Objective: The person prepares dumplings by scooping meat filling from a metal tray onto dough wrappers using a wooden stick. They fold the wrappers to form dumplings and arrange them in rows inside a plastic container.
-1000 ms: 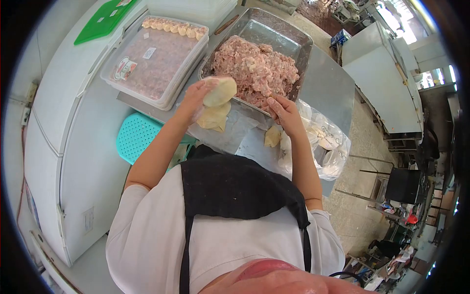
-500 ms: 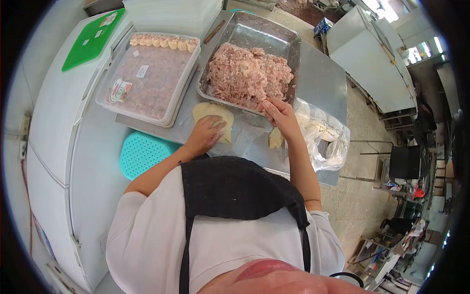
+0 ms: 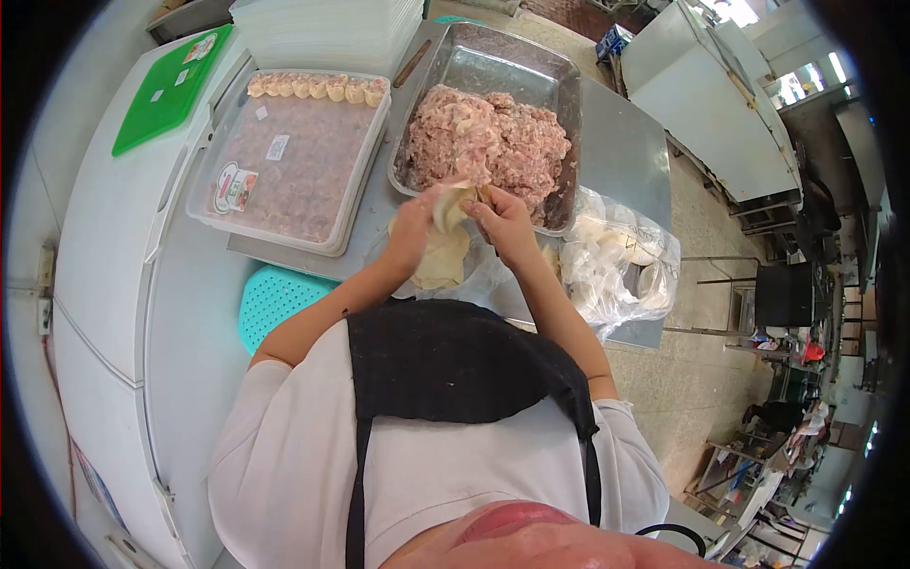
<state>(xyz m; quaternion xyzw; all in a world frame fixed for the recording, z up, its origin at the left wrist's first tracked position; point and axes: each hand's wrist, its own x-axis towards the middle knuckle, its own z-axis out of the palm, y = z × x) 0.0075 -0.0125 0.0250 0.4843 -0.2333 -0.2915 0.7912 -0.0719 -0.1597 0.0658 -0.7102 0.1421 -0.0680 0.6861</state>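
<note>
My left hand [image 3: 413, 228] holds a thin round dough wrapper [image 3: 451, 207] raised at the near edge of the metal tray. My right hand [image 3: 504, 220] pinches at the wrapper's right side; what else its fingertips hold is too small to make out. Behind both hands a mound of ground meat [image 3: 455, 133] lies in the metal tray [image 3: 502, 59]. More flat dough wrappers [image 3: 442, 261] rest on the metal table below my hands. To the right is a plastic bag [image 3: 621, 248] with pale dough inside.
A clear lidded container [image 3: 275, 180] with a row of filled dumplings [image 3: 318, 86] stands at the left. A green board [image 3: 172, 90] lies on a white freezer. Beyond the container is a stack of white trays [image 3: 327, 33]. A turquoise perforated stool [image 3: 280, 305] stands below the table's left edge.
My left hand has lifted a wrapper off the table and moved up and right. My right hand has come away from the meat, left and down, to meet it.
</note>
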